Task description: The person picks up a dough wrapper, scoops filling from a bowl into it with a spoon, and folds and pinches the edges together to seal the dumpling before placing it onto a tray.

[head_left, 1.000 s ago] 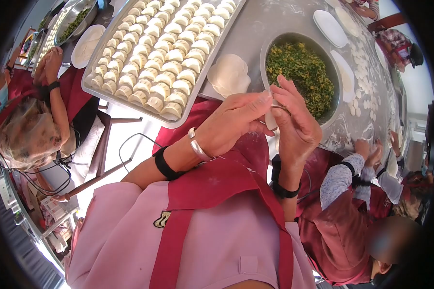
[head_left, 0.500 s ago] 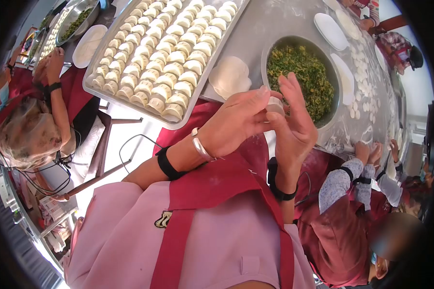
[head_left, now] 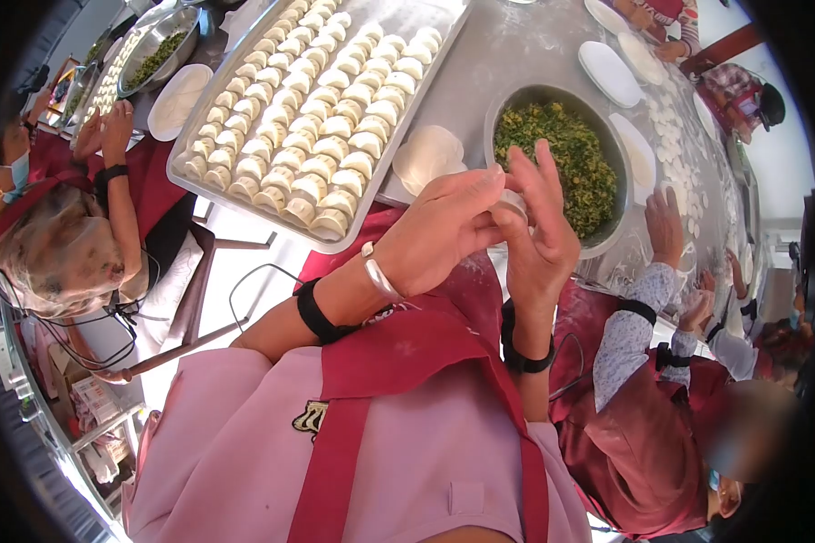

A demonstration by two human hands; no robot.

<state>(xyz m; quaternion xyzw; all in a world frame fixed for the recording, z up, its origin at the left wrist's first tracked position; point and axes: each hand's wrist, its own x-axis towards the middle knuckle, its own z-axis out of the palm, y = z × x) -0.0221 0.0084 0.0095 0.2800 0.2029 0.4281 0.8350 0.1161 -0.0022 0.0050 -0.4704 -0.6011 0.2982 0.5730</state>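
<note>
Head view. The dumpling [head_left: 513,203] is up in the air, squeezed between the two hands. It is over the near edge of the table [head_left: 507,45], above the red apron [head_left: 407,353].

I think a few things could go wrong. If the fingers press too hard, the soft skin may tear and what is inside may squeeze out. If they press too lightly, the edge may not stick and the dumpling may open. It is small and mostly hidden, so it might also slip and drop onto the apron, as nothing is under it to catch it. The bowl [head_left: 491,122] of green filling [head_left: 561,163] stands very near, at 1 o'clock from the hands. A bump from the raised fingers could knock it.

The left hand [head_left: 444,226] comes in from 8 o'clock and wears a silver bangle [head_left: 378,274]. Its fingers are curled tight on the dumpling.

The right hand [head_left: 541,237] comes up from 6 o'clock, palm facing left. Its thumb and first finger pinch the dumpling. Its other fingers stick up loose toward 12 o'clock.

The tray [head_left: 382,178] of made dumplings lies at 10 o'clock. The pile of round wrappers [head_left: 430,152] lies at 11 o'clock.
</note>
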